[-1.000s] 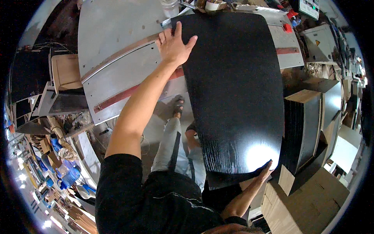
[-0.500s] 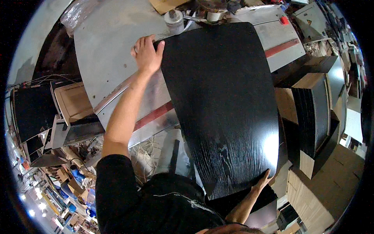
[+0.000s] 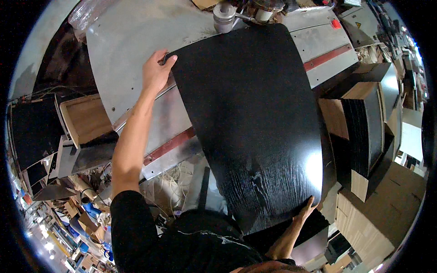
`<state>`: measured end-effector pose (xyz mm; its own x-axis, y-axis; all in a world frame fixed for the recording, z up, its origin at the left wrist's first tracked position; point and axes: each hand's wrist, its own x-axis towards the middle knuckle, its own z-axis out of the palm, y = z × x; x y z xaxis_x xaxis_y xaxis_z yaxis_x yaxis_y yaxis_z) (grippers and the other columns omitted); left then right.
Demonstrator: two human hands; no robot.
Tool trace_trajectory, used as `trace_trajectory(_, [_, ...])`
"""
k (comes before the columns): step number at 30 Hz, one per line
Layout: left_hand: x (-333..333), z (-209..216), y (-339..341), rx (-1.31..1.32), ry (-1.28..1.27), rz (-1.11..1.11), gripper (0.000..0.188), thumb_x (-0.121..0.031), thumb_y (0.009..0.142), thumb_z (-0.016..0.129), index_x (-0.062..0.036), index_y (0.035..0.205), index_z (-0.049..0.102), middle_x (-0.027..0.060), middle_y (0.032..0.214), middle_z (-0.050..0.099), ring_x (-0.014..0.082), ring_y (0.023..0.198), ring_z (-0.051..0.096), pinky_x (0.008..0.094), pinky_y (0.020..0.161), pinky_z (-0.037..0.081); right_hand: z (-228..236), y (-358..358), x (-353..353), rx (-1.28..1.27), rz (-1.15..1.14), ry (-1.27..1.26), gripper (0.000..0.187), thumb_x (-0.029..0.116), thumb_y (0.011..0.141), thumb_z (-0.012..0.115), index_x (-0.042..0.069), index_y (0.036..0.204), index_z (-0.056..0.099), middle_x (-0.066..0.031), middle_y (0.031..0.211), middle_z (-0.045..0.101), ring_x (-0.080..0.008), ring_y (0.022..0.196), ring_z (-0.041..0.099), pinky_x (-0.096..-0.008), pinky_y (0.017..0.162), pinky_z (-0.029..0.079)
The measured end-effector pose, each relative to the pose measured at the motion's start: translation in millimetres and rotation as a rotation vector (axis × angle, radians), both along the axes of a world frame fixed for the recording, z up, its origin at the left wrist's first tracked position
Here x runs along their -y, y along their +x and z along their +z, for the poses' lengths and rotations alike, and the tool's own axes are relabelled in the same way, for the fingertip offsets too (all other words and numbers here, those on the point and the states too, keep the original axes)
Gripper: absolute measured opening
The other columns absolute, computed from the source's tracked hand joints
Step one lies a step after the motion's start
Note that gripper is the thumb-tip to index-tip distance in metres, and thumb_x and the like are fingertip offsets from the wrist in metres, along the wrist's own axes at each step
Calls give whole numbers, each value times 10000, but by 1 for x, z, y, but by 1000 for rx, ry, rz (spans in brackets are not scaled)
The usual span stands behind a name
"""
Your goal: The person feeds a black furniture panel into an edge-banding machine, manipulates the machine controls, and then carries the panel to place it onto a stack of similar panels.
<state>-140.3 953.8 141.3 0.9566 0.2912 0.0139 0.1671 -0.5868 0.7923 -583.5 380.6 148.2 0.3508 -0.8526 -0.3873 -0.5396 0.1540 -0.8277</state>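
Note:
A large black panel [image 3: 250, 118] with a wood-grain surface lies in front of me, its far part over a grey metal machine table [image 3: 123, 54]. My left hand [image 3: 157, 73] is closed on its far left corner, thumb on top and fingers curled at the edge. At the near right corner, my right hand [image 3: 306, 212] grips the panel, with the thumb lying along the top; its other fingers are hidden beneath. A metal cylindrical machine part [image 3: 224, 18] stands right by the panel's far edge.
Black-faced boards are stacked [image 3: 364, 132] on the right, beside a large cardboard-brown sheet [image 3: 387, 214]. Red strips [image 3: 327, 57] cross the machine table. A wooden tray-like piece [image 3: 86, 118] lies at the left. Strands of scrap [image 3: 173, 182] hang below the table edge.
My left hand has moved left and slightly nearer with the panel's far left corner, turning the panel a little. The far edge now sits against or close to the metal cylinder. My right hand stays nearly still.

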Motion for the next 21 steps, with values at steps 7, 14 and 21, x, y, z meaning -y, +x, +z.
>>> trace_trajectory(7, [53, 29, 54, 26, 678, -408, 525, -520, 921, 547, -78, 1186, 648, 142, 1152, 647, 309, 1128, 584, 478, 952, 441, -7, -28, -14, -23, 46, 47, 871, 484, 887, 659, 144, 1531, 181, -161, 1492, 358, -331, 1328, 382, -497, 1085, 335])
trace_trajectory(14, [73, 5, 44, 116, 650, -272, 446, -436, 958, 508, -41, 1101, 658, 151, 1167, 626, 336, 1090, 581, 495, 912, 455, -23, -58, -16, -38, 48, 19, 894, 523, 879, 658, 145, 1532, 180, -162, 1497, 348, -327, 1339, 367, -493, 1104, 296])
trace_trajectory(21, [46, -3, 18, 100, 710, -200, 439, -414, 962, 489, -32, 1119, 636, 159, 1192, 614, 341, 1143, 562, 489, 960, 439, -3, -42, -40, -102, 49, 15, 897, 518, 879, 661, 131, 1530, 181, -162, 1475, 370, -315, 1316, 397, -466, 1087, 326])
